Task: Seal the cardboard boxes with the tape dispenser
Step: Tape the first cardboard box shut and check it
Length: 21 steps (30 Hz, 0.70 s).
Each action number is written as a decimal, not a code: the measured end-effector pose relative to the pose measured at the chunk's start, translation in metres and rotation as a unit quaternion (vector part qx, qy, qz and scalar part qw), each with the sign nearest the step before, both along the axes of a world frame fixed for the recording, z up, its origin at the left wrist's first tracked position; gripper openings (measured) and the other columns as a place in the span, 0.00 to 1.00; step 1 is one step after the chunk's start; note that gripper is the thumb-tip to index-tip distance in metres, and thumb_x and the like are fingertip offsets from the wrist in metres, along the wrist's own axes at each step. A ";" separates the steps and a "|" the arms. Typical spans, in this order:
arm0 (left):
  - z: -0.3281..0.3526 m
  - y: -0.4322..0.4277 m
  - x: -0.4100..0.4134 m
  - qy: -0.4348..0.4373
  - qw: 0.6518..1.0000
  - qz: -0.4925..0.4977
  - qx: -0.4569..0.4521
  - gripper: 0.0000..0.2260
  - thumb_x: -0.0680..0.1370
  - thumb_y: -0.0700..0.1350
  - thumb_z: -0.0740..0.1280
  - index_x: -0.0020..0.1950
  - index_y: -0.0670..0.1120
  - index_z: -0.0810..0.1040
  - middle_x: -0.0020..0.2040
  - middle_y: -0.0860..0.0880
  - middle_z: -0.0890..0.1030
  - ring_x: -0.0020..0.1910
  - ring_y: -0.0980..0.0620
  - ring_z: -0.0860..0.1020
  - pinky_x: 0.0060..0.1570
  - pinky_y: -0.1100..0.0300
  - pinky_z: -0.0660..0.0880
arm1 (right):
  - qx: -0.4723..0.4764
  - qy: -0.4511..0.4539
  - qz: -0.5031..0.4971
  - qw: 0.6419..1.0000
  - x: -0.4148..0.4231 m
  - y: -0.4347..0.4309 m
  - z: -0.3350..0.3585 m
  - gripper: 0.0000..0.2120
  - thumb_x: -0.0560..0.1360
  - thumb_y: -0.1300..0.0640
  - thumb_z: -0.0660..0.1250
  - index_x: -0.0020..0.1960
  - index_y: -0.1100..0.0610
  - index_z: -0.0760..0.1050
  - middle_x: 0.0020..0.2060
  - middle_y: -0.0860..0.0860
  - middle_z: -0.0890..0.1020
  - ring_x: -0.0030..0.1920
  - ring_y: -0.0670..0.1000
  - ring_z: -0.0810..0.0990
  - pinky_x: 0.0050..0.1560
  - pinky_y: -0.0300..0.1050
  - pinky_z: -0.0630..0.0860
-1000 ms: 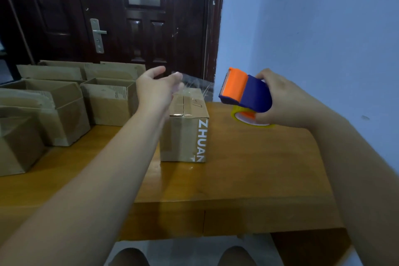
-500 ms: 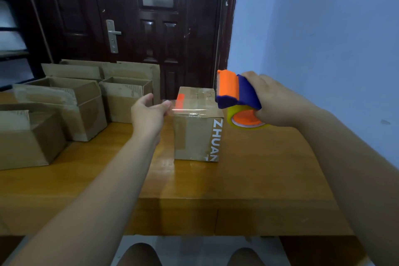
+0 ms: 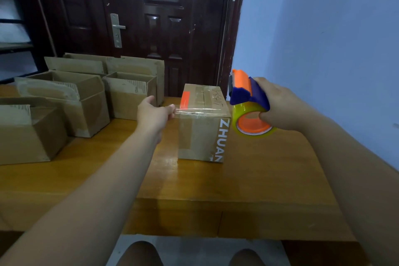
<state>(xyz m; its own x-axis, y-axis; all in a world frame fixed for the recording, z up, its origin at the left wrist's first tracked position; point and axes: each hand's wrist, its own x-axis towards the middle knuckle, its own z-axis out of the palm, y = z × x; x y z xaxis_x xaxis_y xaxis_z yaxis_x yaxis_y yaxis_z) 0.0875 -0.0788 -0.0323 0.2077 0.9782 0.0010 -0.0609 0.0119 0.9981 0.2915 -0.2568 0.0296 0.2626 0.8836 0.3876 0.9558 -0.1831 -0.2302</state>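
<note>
Closed box [image 3: 203, 127], "ZHUAN" printed down its right corner, sits mid-table, flaps down, with old tape patches and an orange label on top. It looks light and small. The cardboard walls are fairly stiff but would likely dent under a hard press, and the box could skid on the glossy table [image 3: 259, 175] if pulled sideways.

A clear tape strip [image 3: 199, 111] is stretched across the near top edge of the box, running from 9 to 3 o'clock. It is thin, sticky and floppy, so it is likely to wrinkle or fold onto itself if tension drops.

Left hand [image 3: 154, 114], at 9 o'clock of the box, pinches the free end of the strip between thumb and fingertips, right at the box's left top corner.

Right hand [image 3: 282, 108], at 3 o'clock, is wrapped round the blue handle of the tape dispenser [image 3: 248, 95], with one finger or the thumb on the rim of the yellowish roll [image 3: 244, 108]. The orange head is up, just off the box's right top corner. The dispenser is rigid plastic; hold it by the handle and keep clear of the cutter edge.

Best hold on the box is a flat palm on top or on a side wall while the tape is pressed down.

Open boxes [image 3: 86, 101] are at 9–10 o'clock, the dark door [image 3: 164, 28] at 12, and the blue wall [image 3: 323, 39] at 2–3.
</note>
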 end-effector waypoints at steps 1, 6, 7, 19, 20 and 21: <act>0.000 0.002 0.000 0.006 1.000 -0.003 -0.002 0.33 0.74 0.39 0.71 0.75 0.50 0.61 0.57 0.45 0.78 0.48 0.51 0.80 0.60 0.46 0.74 | 0.000 0.002 0.002 1.000 0.000 0.000 0.000 0.35 0.68 0.66 0.72 0.70 0.52 0.62 0.52 0.47 0.70 0.47 0.53 0.70 0.35 0.34 0.63; 0.004 0.010 -0.003 -0.002 0.999 -0.025 -0.035 0.35 0.73 0.37 0.72 0.75 0.48 0.59 0.52 0.44 0.81 0.45 0.51 0.80 0.39 0.60 0.76 | -0.005 0.013 -0.002 1.000 0.002 0.003 -0.002 0.35 0.69 0.65 0.73 0.70 0.53 0.61 0.50 0.47 0.70 0.43 0.50 0.71 0.34 0.34 0.63; 0.006 0.011 -0.003 -0.003 0.999 -0.029 -0.045 0.35 0.73 0.37 0.72 0.75 0.48 0.59 0.49 0.45 0.81 0.41 0.53 0.80 0.36 0.61 0.75 | -0.012 0.021 -0.005 1.000 0.003 0.004 -0.004 0.35 0.69 0.65 0.73 0.70 0.52 0.61 0.49 0.47 0.71 0.41 0.47 0.71 0.33 0.34 0.64; 0.002 0.010 0.000 0.052 0.998 -0.039 -0.028 0.36 0.74 0.37 0.71 0.76 0.51 0.56 0.48 0.47 0.81 0.38 0.55 0.79 0.34 0.62 0.73 | -0.037 0.098 -0.007 0.994 0.013 0.006 -0.029 0.36 0.70 0.66 0.71 0.71 0.49 0.57 0.42 0.39 0.70 0.35 0.44 0.75 0.22 0.29 0.68; 0.003 0.009 0.002 0.078 0.996 -0.038 -0.009 0.36 0.74 0.37 0.70 0.76 0.51 0.56 0.49 0.47 0.80 0.38 0.55 0.79 0.32 0.62 0.73 | -0.042 0.100 -0.009 0.994 0.014 0.007 -0.030 0.37 0.70 0.66 0.71 0.71 0.49 0.57 0.42 0.40 0.71 0.36 0.44 0.76 0.22 0.30 0.69; 0.003 0.008 0.005 0.103 0.994 -0.043 0.009 0.36 0.75 0.36 0.69 0.77 0.52 0.56 0.48 0.47 0.79 0.37 0.55 0.78 0.31 0.63 0.72 | -0.047 0.100 -0.011 0.994 0.014 0.007 -0.030 0.37 0.71 0.65 0.71 0.71 0.48 0.56 0.43 0.40 0.71 0.36 0.45 0.76 0.22 0.31 0.69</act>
<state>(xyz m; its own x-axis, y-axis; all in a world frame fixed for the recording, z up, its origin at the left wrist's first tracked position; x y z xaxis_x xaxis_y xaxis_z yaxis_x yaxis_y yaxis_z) 0.0924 -0.0709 -0.0290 0.2874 0.9573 -0.0325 0.1461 -0.0103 0.9892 0.3057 -0.2493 -0.0003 0.3450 0.9070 0.2417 0.8887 -0.2327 -0.3951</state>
